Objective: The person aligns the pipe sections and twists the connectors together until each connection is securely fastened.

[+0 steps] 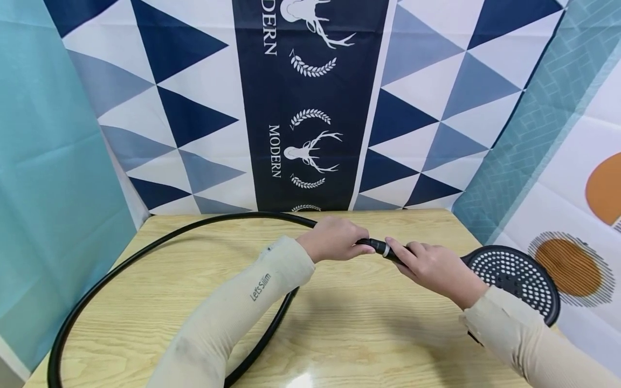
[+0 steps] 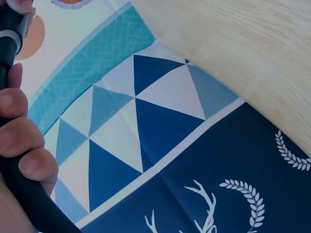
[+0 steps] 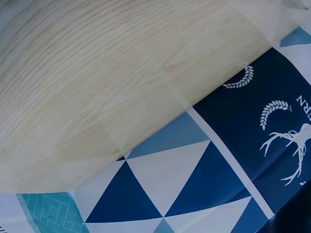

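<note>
A black shower head (image 1: 515, 277) with a round, perforated face juts out beyond my right forearm. My right hand (image 1: 439, 269) grips its handle, which slants up and left to a silver ring (image 1: 386, 250). Just left of that ring, my left hand (image 1: 337, 238) holds the end of a black hose (image 1: 262, 215), where hose and handle meet. In the left wrist view, curled fingers (image 2: 29, 141) wrap the hose (image 2: 36, 204), with the silver ring (image 2: 9, 35) above. The right wrist view shows only a dark part at its lower right corner; the right hand is outside it.
The hose loops widely across the left of the wood-grain table (image 1: 349, 334) and runs off the near edge. A patterned cloth (image 1: 310, 108) hangs behind the table, with a teal cloth (image 1: 58, 161) at left and a white printed cloth (image 1: 582, 215) at right.
</note>
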The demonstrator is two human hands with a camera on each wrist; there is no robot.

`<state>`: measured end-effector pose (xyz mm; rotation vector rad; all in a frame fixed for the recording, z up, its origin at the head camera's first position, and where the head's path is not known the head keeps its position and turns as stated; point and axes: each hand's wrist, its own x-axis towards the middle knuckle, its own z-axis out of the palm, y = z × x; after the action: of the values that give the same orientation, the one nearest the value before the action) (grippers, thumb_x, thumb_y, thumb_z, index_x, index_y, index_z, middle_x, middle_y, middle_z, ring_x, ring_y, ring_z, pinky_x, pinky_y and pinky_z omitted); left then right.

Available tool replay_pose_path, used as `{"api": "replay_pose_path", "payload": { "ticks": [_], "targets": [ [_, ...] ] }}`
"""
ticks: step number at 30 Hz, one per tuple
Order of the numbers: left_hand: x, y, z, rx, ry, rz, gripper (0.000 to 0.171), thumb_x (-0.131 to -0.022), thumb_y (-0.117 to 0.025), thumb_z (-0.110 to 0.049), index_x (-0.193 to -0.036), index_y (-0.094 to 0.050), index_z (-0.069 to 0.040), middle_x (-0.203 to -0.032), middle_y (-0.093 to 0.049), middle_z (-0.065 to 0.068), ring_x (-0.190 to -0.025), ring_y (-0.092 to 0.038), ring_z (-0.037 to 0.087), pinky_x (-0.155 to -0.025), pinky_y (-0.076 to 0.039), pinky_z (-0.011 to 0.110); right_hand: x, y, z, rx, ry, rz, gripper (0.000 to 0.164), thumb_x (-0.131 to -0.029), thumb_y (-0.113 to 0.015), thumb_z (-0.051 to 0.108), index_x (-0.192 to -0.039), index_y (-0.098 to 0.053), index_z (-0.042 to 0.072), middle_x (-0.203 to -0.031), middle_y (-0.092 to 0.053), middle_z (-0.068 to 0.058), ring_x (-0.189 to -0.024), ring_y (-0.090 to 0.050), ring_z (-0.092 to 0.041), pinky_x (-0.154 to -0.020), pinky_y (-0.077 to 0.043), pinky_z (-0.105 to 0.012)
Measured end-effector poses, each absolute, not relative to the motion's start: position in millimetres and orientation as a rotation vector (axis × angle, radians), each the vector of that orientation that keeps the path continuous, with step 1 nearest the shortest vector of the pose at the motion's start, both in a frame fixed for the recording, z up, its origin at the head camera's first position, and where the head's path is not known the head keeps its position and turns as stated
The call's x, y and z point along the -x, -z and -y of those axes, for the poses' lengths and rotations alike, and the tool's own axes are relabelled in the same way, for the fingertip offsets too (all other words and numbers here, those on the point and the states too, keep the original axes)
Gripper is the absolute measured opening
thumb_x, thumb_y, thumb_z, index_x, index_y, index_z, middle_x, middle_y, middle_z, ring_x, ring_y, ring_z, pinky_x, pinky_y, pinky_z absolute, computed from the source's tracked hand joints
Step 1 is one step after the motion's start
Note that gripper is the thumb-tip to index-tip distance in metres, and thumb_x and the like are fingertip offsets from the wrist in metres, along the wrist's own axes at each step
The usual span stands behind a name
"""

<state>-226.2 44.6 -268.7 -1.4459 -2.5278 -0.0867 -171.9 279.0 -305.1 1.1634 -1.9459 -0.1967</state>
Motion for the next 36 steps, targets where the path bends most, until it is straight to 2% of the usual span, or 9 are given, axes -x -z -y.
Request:
{"api": "replay_pose_path", "payload": {
  "ticks": [8,15,27,34,36],
  "targets": [
    [225.7,267.7,-45.4,1.462,0.098,2.571,0.032,-0.1,-0.05,-0.037,-0.08,-0.064,-0.016,-0.062,-0.045,-0.009,-0.055,-0.042,0.006,-0.049,-0.028,0.022,174.5,308.2,-280.7,-1.176,0.202,1.934,0.046,-0.106,-0.027,0.028,-0.115,-0.06,-0.003,-0.064,-0.053,-0.01,-0.04,-0.046,-0.017,-0.036,-0.041,-0.029],
    [226.8,268.9,-45.8,1.483,0.075,2.542,0.03,-0.098,-0.053,-0.038,-0.084,-0.067,-0.016,-0.067,-0.052,-0.009,-0.059,-0.047,0.006,-0.05,-0.031,0.022,173.7,310.7,-281.4,-1.164,0.194,1.937,0.046,-0.106,-0.028,0.029,-0.115,-0.06,-0.002,-0.064,-0.055,-0.01,-0.04,-0.048,-0.017,-0.036,-0.041,-0.029],
    [228.5,268.8,-43.7,1.474,0.132,2.49,0.026,-0.097,-0.056,-0.037,-0.085,-0.069,-0.018,-0.071,-0.056,-0.009,-0.06,-0.047,0.005,-0.051,-0.032,0.021,175.9,307.8,-282.1,-1.17,0.165,1.957,0.047,-0.106,-0.028,0.03,-0.117,-0.06,-0.002,-0.064,-0.055,-0.01,-0.041,-0.048,-0.017,-0.037,-0.041,-0.029],
    [230.2,272.2,-40.5,1.505,0.144,2.454,0.016,-0.093,-0.064,-0.031,-0.086,-0.07,-0.018,-0.076,-0.063,-0.009,-0.062,-0.049,0.004,-0.054,-0.036,0.021,175.6,309.1,-279.3,-1.186,0.167,1.946,0.046,-0.106,-0.028,0.03,-0.116,-0.06,-0.002,-0.065,-0.055,-0.009,-0.041,-0.048,-0.016,-0.036,-0.041,-0.028],
    [230.2,273.1,-38.9,1.506,0.152,2.466,0.016,-0.09,-0.068,-0.034,-0.089,-0.072,-0.018,-0.076,-0.063,-0.01,-0.062,-0.049,0.004,-0.054,-0.037,0.021,175.7,309.3,-277.8,-1.198,0.18,1.94,0.046,-0.106,-0.028,0.03,-0.116,-0.06,-0.002,-0.065,-0.055,-0.009,-0.041,-0.049,-0.016,-0.037,-0.041,-0.028]
  ]
}}
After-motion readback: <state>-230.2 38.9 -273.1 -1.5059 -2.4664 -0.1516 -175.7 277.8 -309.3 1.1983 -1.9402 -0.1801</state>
